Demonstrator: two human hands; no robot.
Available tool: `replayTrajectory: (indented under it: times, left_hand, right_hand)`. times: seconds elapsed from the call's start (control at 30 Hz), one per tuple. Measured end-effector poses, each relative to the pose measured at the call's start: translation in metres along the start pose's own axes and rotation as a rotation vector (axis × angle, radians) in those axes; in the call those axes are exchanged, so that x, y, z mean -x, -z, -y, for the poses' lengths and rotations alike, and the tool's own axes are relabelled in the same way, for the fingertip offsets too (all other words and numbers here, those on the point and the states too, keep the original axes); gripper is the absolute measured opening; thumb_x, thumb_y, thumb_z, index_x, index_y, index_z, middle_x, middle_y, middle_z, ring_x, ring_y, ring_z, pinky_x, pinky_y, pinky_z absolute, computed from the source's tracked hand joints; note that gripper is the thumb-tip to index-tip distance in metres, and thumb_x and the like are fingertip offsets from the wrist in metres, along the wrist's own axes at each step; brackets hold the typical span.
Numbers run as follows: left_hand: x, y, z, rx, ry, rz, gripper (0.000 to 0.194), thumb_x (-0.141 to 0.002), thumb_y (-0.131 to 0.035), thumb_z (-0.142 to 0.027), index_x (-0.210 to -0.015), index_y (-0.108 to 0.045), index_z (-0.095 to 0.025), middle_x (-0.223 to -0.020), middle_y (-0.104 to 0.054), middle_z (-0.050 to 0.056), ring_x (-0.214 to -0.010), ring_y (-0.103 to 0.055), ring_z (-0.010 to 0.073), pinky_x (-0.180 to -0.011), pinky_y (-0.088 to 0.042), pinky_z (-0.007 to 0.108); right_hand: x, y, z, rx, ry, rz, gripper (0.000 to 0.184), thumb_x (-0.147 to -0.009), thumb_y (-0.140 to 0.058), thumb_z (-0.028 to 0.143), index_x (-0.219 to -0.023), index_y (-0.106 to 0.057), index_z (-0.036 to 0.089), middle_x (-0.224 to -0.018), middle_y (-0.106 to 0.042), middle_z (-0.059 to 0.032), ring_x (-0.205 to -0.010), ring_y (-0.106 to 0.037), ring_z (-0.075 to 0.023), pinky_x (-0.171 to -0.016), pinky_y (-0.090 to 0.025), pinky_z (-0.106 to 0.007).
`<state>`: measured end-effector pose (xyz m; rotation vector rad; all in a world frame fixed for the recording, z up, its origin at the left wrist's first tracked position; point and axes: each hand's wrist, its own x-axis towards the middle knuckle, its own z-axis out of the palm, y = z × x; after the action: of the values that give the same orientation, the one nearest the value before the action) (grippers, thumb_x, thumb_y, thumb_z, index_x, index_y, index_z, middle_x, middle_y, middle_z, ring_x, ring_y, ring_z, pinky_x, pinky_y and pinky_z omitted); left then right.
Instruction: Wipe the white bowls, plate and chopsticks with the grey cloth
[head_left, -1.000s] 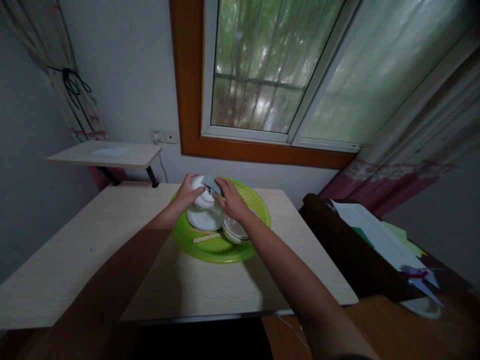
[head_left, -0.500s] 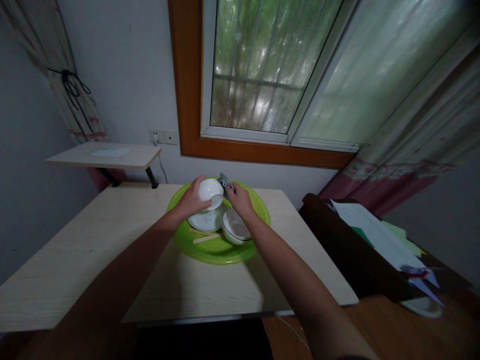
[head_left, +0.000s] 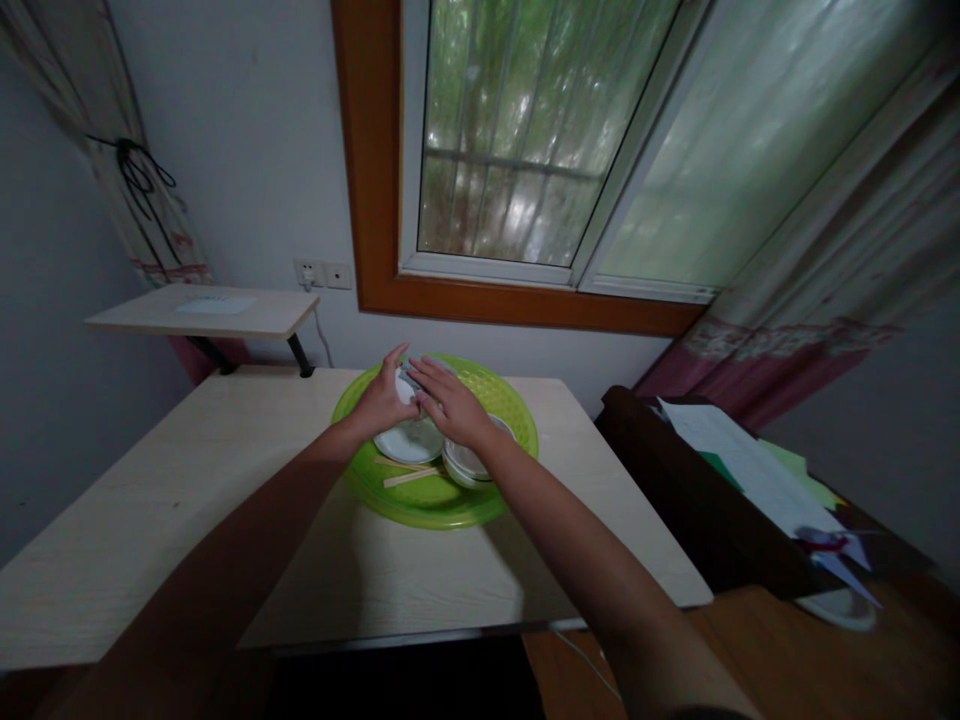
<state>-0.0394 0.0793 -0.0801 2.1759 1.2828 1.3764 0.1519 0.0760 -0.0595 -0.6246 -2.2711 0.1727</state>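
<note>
My left hand (head_left: 381, 400) grips a small white bowl (head_left: 406, 389) above a green basin (head_left: 442, 518), thumb and fingers around its side. My right hand (head_left: 454, 402) presses a grey cloth (head_left: 429, 366) against the bowl, its fingers laid over it, so most of the cloth and part of the bowl are hidden. Beneath the bowl a white plate (head_left: 409, 444) lies in the basin. Wooden chopsticks (head_left: 409, 478) rest in front of the plate. Right of them sit stacked white bowls (head_left: 466, 467), partly covered by my right wrist.
The basin stands on a pale wooden table (head_left: 300, 560). A small raised shelf (head_left: 202, 315) with a paper on it is at the back left. To the right, papers (head_left: 750, 470) lie on a dark brown piece of furniture (head_left: 667, 500). A window (head_left: 525, 150) is behind.
My right hand has moved left with the grey cloth, from beside the bowl onto it. The bowl has turned and is now largely covered by my hands.
</note>
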Motion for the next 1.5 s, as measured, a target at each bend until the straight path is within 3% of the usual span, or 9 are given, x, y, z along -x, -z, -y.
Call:
replayTrajectory:
  times: [0.2, 0.33, 0.47, 0.63, 0.87, 0.97, 1.17, 1.33, 1.5]
  left_hand:
    - [-0.001, 0.004, -0.010, -0.017, 0.053, -0.045, 0.104, -0.062, -0.080, -0.028, -0.151, -0.026, -0.020, -0.137, -0.052, 0.015, -0.116, -0.060, 0.0280, -0.093, -0.053, 0.038]
    - [-0.002, 0.005, -0.012, -0.047, 0.085, -0.074, 0.102, -0.062, -0.079, -0.025, -0.150, -0.028, -0.020, -0.132, -0.054, 0.013, -0.108, -0.063, 0.0255, -0.092, -0.053, 0.037]
    - [-0.002, 0.003, -0.010, -0.061, 0.072, -0.066, 0.102, -0.063, -0.078, -0.026, -0.151, -0.027, -0.018, -0.130, -0.055, 0.013, -0.108, -0.062, 0.0257, -0.092, -0.052, 0.039]
    - [-0.001, -0.001, -0.005, -0.023, 0.060, -0.024, 0.103, -0.064, -0.078, -0.028, -0.151, -0.025, -0.017, -0.129, -0.056, 0.015, -0.106, -0.063, 0.0260, -0.091, -0.054, 0.040]
    - [0.002, -0.003, 0.002, 0.015, 0.000, 0.011, 0.111, -0.060, -0.080, -0.022, -0.153, -0.021, -0.021, -0.153, -0.037, 0.019, -0.133, -0.050, 0.0343, -0.109, -0.045, 0.050]
    - [0.001, -0.003, 0.002, 0.044, -0.009, -0.011, 0.112, -0.060, -0.080, -0.023, -0.154, -0.020, -0.020, -0.153, -0.037, 0.020, -0.133, -0.051, 0.0351, -0.109, -0.045, 0.050]
    - [-0.001, 0.000, -0.005, 0.051, 0.054, -0.046, 0.110, -0.063, -0.078, -0.024, -0.155, -0.018, -0.018, -0.113, -0.059, 0.010, -0.091, -0.065, 0.0217, -0.084, -0.054, 0.037]
    - [-0.002, 0.002, -0.007, 0.009, 0.038, -0.099, 0.111, -0.059, -0.077, -0.020, -0.154, -0.020, -0.018, -0.115, -0.056, 0.009, -0.096, -0.061, 0.0210, -0.089, -0.051, 0.036]
    - [-0.003, 0.002, -0.005, 0.032, 0.033, -0.058, 0.110, -0.061, -0.076, -0.022, -0.154, -0.019, -0.017, -0.107, -0.055, 0.006, -0.085, -0.059, 0.0189, -0.082, -0.051, 0.034]
  right_hand:
    - [0.000, 0.000, -0.001, -0.037, -0.189, -0.080, 0.052, -0.104, -0.037, 0.039, -0.153, -0.040, 0.022, -0.153, -0.049, -0.0101, -0.141, -0.045, -0.0215, -0.120, -0.034, -0.043]
    - [0.002, -0.004, -0.010, -0.068, -0.369, -0.111, 0.055, -0.104, -0.032, 0.049, -0.146, -0.049, 0.019, -0.145, -0.057, -0.0124, -0.135, -0.053, -0.0238, -0.117, -0.037, -0.043]
    - [0.003, -0.008, -0.018, -0.165, -0.426, -0.092, 0.058, -0.104, -0.027, 0.055, -0.145, -0.051, 0.021, -0.145, -0.058, -0.0105, -0.135, -0.053, -0.0221, -0.117, -0.038, -0.042]
    - [0.005, -0.011, -0.020, -0.156, -0.331, -0.062, 0.062, -0.103, -0.028, 0.057, -0.149, -0.045, 0.019, -0.155, -0.046, -0.0119, -0.145, -0.041, -0.0211, -0.123, -0.028, -0.043]
    - [0.002, -0.008, -0.002, 0.032, -0.070, 0.038, 0.046, -0.105, -0.036, 0.042, -0.145, -0.052, 0.026, -0.162, -0.035, -0.0053, -0.152, -0.026, -0.0211, -0.126, -0.020, -0.049]
    - [0.000, -0.008, 0.002, 0.067, -0.021, 0.062, 0.046, -0.105, -0.038, 0.040, -0.146, -0.051, 0.023, -0.162, -0.036, -0.0064, -0.153, -0.024, -0.0211, -0.127, -0.018, -0.049]
    - [0.001, -0.011, -0.012, -0.077, -0.243, -0.066, 0.053, -0.105, -0.032, 0.048, -0.149, -0.046, 0.023, -0.159, -0.041, -0.0085, -0.148, -0.035, -0.0194, -0.125, -0.025, -0.043]
    - [0.003, -0.014, -0.031, -0.285, -0.459, -0.112, 0.057, -0.104, -0.029, 0.053, -0.144, -0.052, 0.019, -0.148, -0.055, -0.0096, -0.138, -0.049, -0.0188, -0.120, -0.033, -0.040]
    - [0.005, -0.016, -0.034, -0.295, -0.509, -0.090, 0.055, -0.104, -0.030, 0.052, -0.142, -0.054, 0.020, -0.145, -0.057, -0.0090, -0.136, -0.052, -0.0193, -0.119, -0.035, -0.040]
